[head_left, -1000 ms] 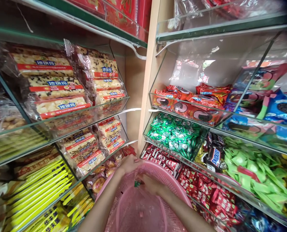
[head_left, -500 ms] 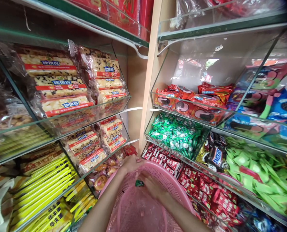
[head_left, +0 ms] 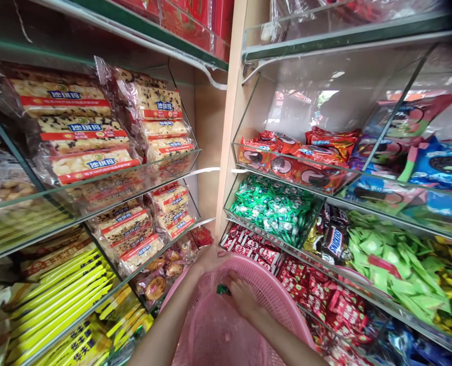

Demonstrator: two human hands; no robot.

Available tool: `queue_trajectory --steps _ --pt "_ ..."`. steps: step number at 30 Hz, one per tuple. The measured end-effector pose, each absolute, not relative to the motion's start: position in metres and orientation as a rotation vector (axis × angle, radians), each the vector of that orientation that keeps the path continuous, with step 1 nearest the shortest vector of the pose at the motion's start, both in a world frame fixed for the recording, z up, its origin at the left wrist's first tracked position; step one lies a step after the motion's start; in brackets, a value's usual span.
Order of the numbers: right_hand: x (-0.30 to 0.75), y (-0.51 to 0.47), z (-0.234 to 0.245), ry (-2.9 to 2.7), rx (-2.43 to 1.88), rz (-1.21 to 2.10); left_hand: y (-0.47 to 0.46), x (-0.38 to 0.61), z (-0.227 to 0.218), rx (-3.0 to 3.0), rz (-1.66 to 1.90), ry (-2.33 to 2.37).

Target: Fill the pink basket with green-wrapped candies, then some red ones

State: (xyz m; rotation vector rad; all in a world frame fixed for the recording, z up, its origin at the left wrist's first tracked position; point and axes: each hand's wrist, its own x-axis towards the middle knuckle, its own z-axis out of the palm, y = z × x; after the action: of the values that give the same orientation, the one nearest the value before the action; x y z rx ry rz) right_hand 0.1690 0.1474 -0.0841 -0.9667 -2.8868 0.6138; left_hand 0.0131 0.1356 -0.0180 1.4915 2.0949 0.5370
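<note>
A pink plastic mesh basket (head_left: 289, 295) is in front of me at the bottom middle, its open top facing me. My left hand (head_left: 211, 258) is closed over the basket's far rim. Inside the basket is my right hand (head_left: 241, 295), its fingers curled at a small green-wrapped candy (head_left: 223, 289) near the far wall. The fingertips are partly hidden. A clear plastic film seems to line the basket's inside. Just beyond the rim lie red-and-white candy packets (head_left: 253, 247) in a low bin.
Glass-fronted shelves meet in the corner at a wooden post (head_left: 228, 127). To the left are sachima packs (head_left: 92, 129) and yellow wafer packs (head_left: 60, 300). On the right, green candies (head_left: 273, 206), a Snickers bar (head_left: 334, 240), red biscuit packs (head_left: 292, 157) and light-green packets (head_left: 393, 264) fill bins.
My view has shifted slightly, so the shelves sit a little further left. My right hand has moved slightly right inside the basket, the green candy moving along with it. The left hand stays on the rim.
</note>
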Motion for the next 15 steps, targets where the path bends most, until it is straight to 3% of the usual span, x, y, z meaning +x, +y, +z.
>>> queue_trajectory --steps 15 --pt "0.179 0.157 -0.099 -2.782 -0.902 0.724 0.15 0.024 -0.022 1.705 0.422 2.129"
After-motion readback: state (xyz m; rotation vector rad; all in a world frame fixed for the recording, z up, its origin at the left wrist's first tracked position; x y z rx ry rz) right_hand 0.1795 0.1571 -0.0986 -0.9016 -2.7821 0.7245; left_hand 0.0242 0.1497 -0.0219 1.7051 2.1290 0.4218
